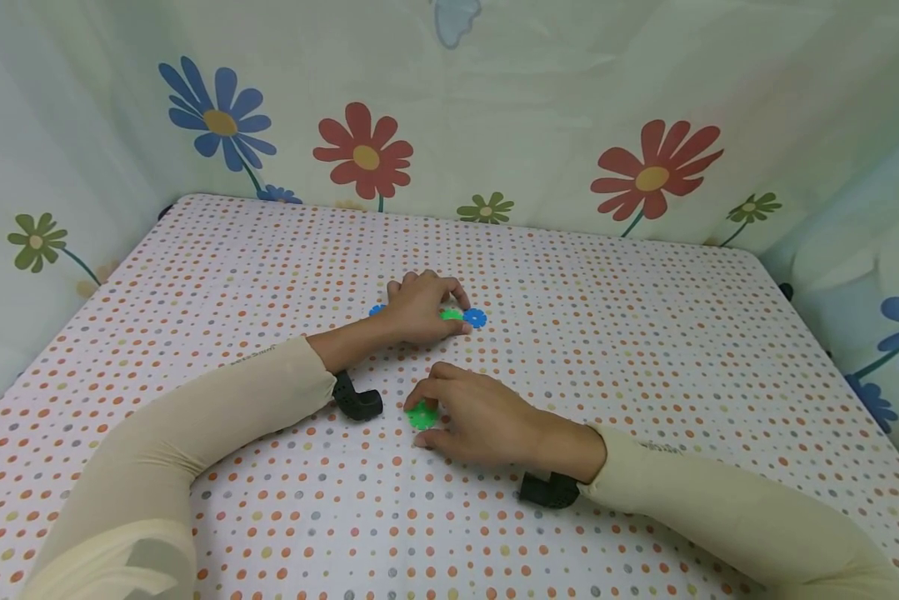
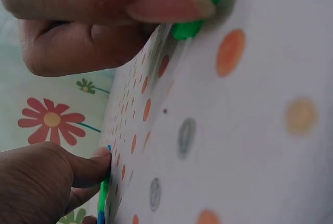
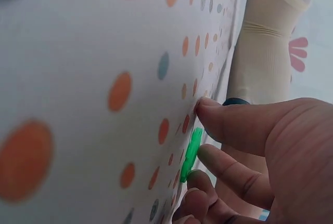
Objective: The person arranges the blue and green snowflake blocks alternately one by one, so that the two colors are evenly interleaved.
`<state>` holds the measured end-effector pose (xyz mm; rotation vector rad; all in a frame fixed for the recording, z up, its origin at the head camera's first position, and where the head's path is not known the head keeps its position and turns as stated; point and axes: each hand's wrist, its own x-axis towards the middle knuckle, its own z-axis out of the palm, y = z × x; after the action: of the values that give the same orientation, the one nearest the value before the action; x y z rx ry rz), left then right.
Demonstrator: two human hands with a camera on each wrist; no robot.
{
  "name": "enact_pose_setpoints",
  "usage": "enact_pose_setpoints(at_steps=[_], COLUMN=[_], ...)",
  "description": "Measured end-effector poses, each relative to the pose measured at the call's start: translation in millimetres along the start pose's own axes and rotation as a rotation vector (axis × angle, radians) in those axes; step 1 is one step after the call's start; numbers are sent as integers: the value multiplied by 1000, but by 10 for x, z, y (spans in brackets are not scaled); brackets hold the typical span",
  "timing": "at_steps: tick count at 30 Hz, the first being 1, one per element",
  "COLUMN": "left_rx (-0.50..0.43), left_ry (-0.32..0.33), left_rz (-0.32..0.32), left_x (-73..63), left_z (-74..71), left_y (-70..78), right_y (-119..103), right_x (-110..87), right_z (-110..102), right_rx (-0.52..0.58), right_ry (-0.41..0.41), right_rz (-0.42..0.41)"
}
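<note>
In the head view my left hand [image 1: 425, 310] reaches over a flat row of notched plastic discs. Its thumb and index finger pinch the blue disc [image 1: 476, 318] at the row's right end. Beside that lies a green disc [image 1: 451, 314], partly under the hand. Another blue disc [image 1: 377, 309] peeks out left of the wrist; whatever lies between is hidden. Nearer the body, my right hand [image 1: 486, 417] has bent fingers around a separate green disc [image 1: 422, 415]. In the right wrist view, fingertips touch this green disc [image 3: 192, 154], while the thumb stands slightly apart from it.
A white cloth with coloured dots covers the table [image 1: 269, 275]. Behind it hangs a curtain [image 1: 524, 100] printed with large flowers. Both wrists carry black camera mounts, the left one [image 1: 359, 403] close to the right hand's fingers.
</note>
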<state>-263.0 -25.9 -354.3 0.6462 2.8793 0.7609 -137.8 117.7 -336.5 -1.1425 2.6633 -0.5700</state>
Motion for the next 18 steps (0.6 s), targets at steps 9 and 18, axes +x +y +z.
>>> enact_pose_setpoints(at_steps=[9,18], left_rx=[5,11], left_ry=[-4,5], left_rz=[4,10], left_x=[-4,-6], left_z=[-11,-14], left_y=[12,27], right_y=[3,26], right_x=[4,10], right_z=[-15,-17], right_rx=[-29,-36], right_ry=[15,21], right_rz=[6,14])
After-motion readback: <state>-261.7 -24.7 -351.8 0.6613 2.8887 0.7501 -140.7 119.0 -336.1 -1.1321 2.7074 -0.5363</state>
